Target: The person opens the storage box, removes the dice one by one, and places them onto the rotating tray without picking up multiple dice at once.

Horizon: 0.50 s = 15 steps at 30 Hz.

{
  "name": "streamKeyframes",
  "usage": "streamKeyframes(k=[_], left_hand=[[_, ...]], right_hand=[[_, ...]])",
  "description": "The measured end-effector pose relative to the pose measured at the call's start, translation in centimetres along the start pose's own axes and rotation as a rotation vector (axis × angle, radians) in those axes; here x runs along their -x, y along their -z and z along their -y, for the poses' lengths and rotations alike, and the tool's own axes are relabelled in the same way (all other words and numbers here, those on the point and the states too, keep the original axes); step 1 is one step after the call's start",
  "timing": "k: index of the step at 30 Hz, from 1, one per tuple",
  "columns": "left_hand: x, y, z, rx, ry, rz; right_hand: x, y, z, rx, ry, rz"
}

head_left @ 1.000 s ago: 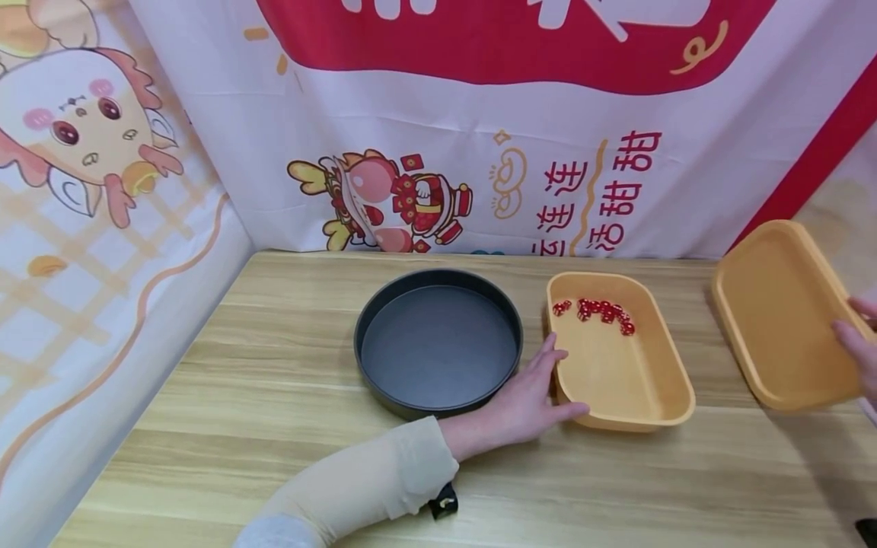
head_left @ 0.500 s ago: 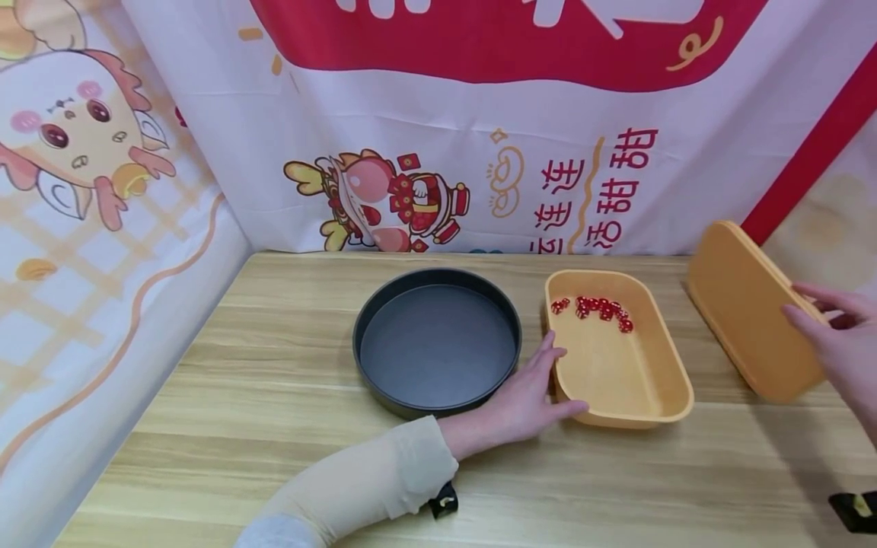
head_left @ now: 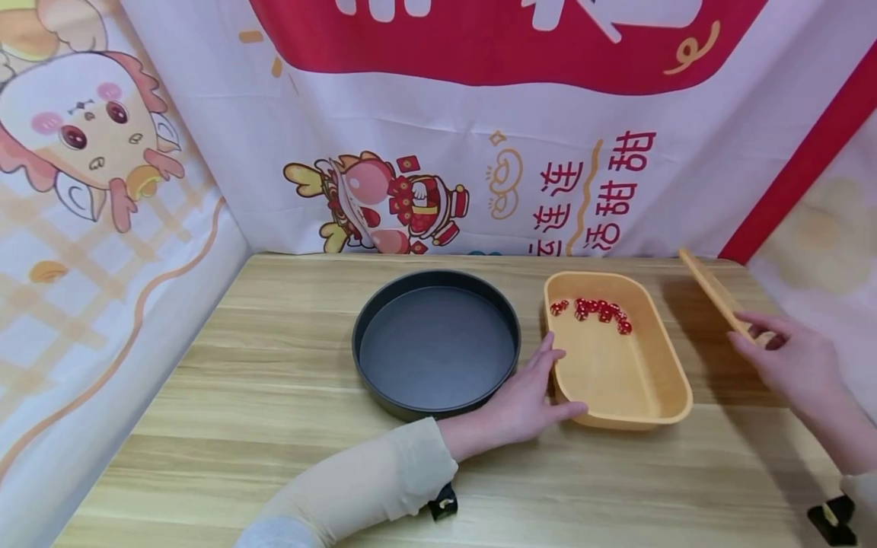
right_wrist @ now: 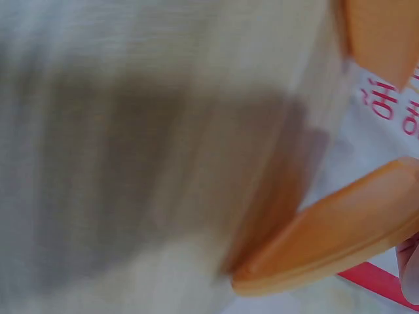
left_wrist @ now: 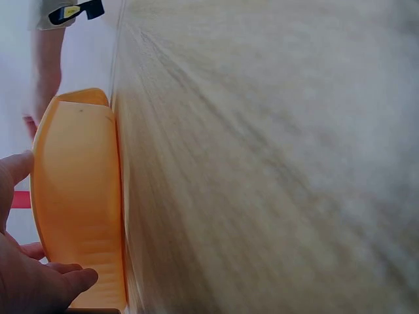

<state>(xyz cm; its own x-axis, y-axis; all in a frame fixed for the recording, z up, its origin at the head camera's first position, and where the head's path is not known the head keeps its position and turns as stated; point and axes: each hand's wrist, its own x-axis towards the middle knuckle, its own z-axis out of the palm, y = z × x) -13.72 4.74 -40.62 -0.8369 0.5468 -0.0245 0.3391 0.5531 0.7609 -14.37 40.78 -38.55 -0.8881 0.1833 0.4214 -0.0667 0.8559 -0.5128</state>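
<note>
In the lower middle of the frame, my left hand (head_left: 524, 399) lies against the left side of the orange box (head_left: 610, 377), fingers spread, gripping nothing. At right, my right hand (head_left: 798, 361) pinches the edge of the orange lid (head_left: 714, 293), tilted and apart from the box. The dark pan (head_left: 438, 350) stands at centre; farther, red dice (head_left: 603, 310) lie in the box's far end. I'd say a loose pinch could drop the lid, and a shove from my left hand could skid the box and scatter the dice. The head view catches the lid nearly edge-on; my right wrist view shows its broad face. My left wrist view shows the box's outer wall, not the dice.
</note>
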Motion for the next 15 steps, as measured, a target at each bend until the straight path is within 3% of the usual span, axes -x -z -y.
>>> streamKeyframes(k=[6, 15], left_hand=[[0.0, 0.0, 0.0, 0.003, 0.004, 0.000], [0.0, -0.1, 0.0, 0.006, 0.011, -0.003]], right_hand=[[0.8, -1.4, -1.0, 0.039, 0.054, 0.069], [1.3, -2.6, -1.5, 0.019, -0.052, 0.137]])
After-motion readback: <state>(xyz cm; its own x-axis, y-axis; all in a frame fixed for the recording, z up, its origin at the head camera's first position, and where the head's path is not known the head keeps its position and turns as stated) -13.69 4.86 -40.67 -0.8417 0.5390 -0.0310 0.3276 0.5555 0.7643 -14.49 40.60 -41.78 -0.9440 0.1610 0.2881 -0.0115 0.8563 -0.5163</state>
